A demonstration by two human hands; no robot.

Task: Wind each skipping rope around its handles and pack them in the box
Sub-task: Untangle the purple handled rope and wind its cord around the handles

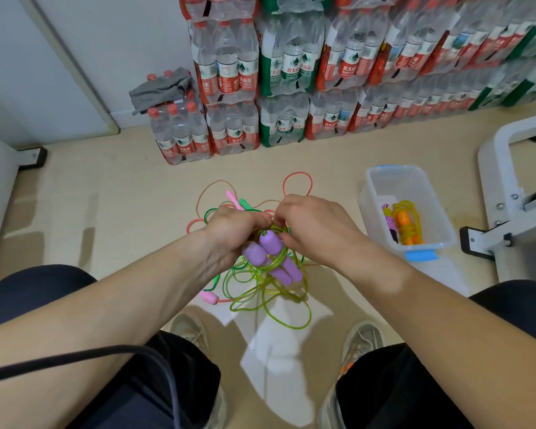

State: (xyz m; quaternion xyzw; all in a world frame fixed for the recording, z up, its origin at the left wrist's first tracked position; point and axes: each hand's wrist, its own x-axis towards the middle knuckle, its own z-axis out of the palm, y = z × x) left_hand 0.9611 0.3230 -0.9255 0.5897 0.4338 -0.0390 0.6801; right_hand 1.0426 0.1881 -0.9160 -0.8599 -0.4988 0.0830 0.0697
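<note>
Head view: both forearms extend forward and converge at centre frame above the floor (112, 212). Left hand (229, 233) is curled, palm inward, clamped on the two purple handles (270, 255), which lie side by side and point down toward the right. Right hand (313, 224) arches over from the other side, fingertips pinching the yellow-green rope (270, 292) at the upper ends of the handles. Several turns cross the handles; the remaining rope hangs in loose loops to the floor. Pink and green ropes (229, 205) lie tangled beyond the hands. Clear box (393, 181) stands at right, holding an orange-handled rope (407, 226).
</note>
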